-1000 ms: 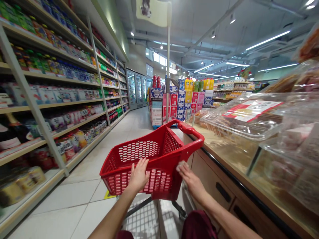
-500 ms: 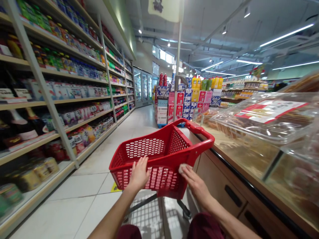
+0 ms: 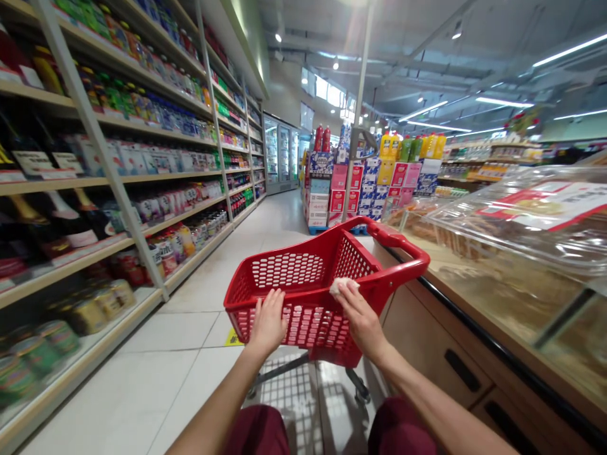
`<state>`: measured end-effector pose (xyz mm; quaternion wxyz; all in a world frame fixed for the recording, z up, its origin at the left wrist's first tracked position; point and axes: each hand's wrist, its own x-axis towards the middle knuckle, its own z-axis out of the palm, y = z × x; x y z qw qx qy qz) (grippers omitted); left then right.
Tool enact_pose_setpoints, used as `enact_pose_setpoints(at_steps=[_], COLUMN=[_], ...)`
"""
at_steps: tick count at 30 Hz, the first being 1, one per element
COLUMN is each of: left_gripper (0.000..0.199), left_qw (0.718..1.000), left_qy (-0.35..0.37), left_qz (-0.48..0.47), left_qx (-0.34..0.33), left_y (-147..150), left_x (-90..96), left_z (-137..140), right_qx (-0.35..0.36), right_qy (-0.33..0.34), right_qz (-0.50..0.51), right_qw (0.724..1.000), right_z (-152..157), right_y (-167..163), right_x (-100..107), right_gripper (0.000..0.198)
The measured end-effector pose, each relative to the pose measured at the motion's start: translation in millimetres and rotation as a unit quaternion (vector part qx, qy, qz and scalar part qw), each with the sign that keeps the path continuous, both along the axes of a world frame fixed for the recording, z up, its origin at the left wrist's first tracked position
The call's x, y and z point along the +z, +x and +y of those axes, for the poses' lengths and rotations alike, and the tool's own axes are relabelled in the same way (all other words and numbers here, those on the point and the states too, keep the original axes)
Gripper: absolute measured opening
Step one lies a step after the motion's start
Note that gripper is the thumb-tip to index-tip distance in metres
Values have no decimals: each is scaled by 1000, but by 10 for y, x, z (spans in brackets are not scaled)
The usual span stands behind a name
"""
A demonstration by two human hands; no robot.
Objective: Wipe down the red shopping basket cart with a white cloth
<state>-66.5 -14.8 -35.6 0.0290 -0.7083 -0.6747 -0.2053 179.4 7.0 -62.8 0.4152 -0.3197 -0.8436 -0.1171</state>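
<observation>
A red plastic shopping cart [image 3: 303, 297] stands side-on before me, its handle [image 3: 412, 256] to the right. On the near rim lies my left hand [image 3: 269, 322], fingers stretched out over the edge and gripping nothing. My right hand [image 3: 363, 319] presses a crumpled white cloth or tissue [image 3: 343, 285] against the top of the near rim, toward the handle end. The fingers hide part of the white wad. Inside, the basket's far wall shows its lattice of holes.
Shelves of bottles and cans [image 3: 161, 170] run along the left. A counter [image 3: 455, 284] with clear plastic food boxes [image 3: 526, 215] borders the right. Stacked drink cartons [image 3: 341, 189] stand behind the cart, near a pole [image 3: 358, 114]. Pale floor tiles [image 3: 180, 354] lie between.
My right hand has moved the white wad from the cart's side up onto its rim. My left hand stays on the rim. The view has shifted slightly left.
</observation>
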Motion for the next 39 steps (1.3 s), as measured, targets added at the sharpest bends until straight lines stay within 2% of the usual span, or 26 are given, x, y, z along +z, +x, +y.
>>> enact_pose_setpoints(at_steps=[2, 4, 7, 11, 13, 18, 23, 25, 28, 30, 33, 36, 39], left_gripper=[58, 61, 63, 59, 58, 61, 66, 69, 70, 69, 66, 64, 62], left_qw=[1000, 999, 998, 996, 993, 986, 974, 969, 967, 968, 973, 980, 986], left_qy=[-13, -30, -44, -43, -51, -59, -45, -42, -36, -35, -40, -49, -57], left_qz=[0, 0, -26, -74, -90, -152, -223, -242, -253, -249, -225, -185, -142], left_qx=[-4, -21, -42, 30, 50, 19, 19, 13, 13, 20, 34, 51, 71], left_y=[-3, -26, -164, -521, -687, -959, -1155, -1187, -1185, -1165, -1118, -1062, -1008], left_x=[9, 32, 56, 33, 12, -3, -8, -19, -44, -58, -52, -7, 42], left_z=[-11, -23, -34, -47, -63, -126, -171, -175, -180, -185, -195, -213, -248], right_qx=[5, 24, 49, 88, 91, 130, 151, 142, 127, 132, 138, 107, 113], right_qy=[-3, -21, -45, -13, -2, 9, 15, 0, -32, -33, 2, 23, 18], right_qz=[-11, -53, -87, -68, -72, -147, -127, -137, -177, -187, -153, -109, -121], right_qw=[1000, 998, 994, 994, 993, 981, 980, 980, 976, 973, 979, 988, 986], right_z=[10, -26, -111, -99, -67, -131, -155, -141, -175, -211, -201, -118, -92], right_y=[-60, -125, -325, -799, -1012, -1394, -1932, -2054, -2030, -1949, -1853, -1736, -1500], right_x=[-68, -246, -397, -219, -207, -421, -257, -318, -595, -705, -575, -399, -518], right_gripper=[46, 46, 47, 43, 41, 38, 39, 38, 33, 30, 35, 40, 37])
